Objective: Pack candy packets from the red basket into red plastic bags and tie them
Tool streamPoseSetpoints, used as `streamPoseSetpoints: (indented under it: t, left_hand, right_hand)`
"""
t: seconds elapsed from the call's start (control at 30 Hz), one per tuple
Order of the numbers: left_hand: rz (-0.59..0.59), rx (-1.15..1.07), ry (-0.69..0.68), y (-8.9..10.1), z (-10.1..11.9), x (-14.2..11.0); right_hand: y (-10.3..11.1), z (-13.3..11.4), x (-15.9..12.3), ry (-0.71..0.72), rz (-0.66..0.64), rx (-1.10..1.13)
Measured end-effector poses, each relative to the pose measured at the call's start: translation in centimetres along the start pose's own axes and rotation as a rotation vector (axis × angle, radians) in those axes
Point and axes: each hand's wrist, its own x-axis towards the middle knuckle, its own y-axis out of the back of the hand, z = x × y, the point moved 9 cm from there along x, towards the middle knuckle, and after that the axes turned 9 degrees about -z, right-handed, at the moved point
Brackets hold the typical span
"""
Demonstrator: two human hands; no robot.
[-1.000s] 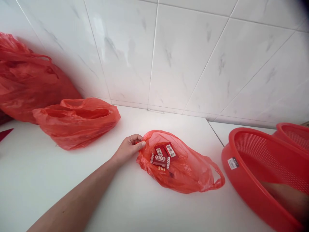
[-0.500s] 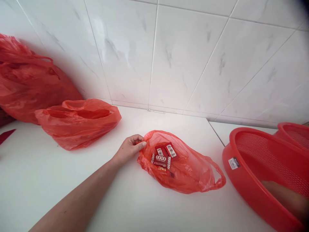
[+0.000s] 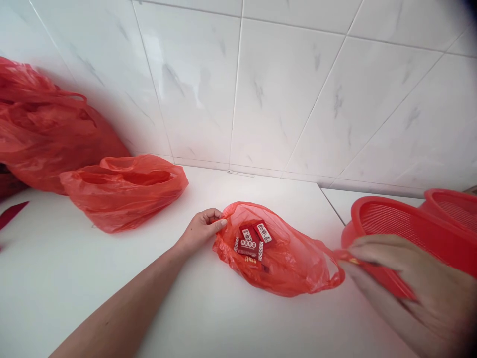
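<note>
A red plastic bag point(image 3: 290, 273) lies with its mouth spread on the white table. Inside it several small red wrapped packets point(image 3: 248, 248) with white and yellow print show. At the bag's left rim my left hand point(image 3: 203, 228) pinches the plastic between thumb and fingers. My right hand point(image 3: 406, 283), smeared by motion, is at the bag's right handle, in front of a red plastic basket point(image 3: 387, 204). Between its thumb and fingers is a red packet point(image 3: 387, 278) with a bit of yellow; its exact kind is too blurred to tell.
Another red plastic bag point(image 3: 130, 199) slumps at the left, with a large, full red bag point(image 3: 48, 129) behind it against the tiled wall point(image 3: 201, 89). A second red basket point(image 3: 452, 204) stands at the far right. A dark red strip point(image 3: 13, 214) lies at the left edge.
My right hand has come out of the red basket and moved left to the bag's handle, holding a red packet. My left hand keeps its pinch on the bag's rim.
</note>
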Motion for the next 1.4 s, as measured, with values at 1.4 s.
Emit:
streamPoseSetpoints:
  t: [1.4]
  left_hand:
    - [0.208,-0.202,-0.100,2.3,0.2,0.0]
  right_hand:
    - [-19.8,8.8,1.1,-0.683,0.015,0.736]
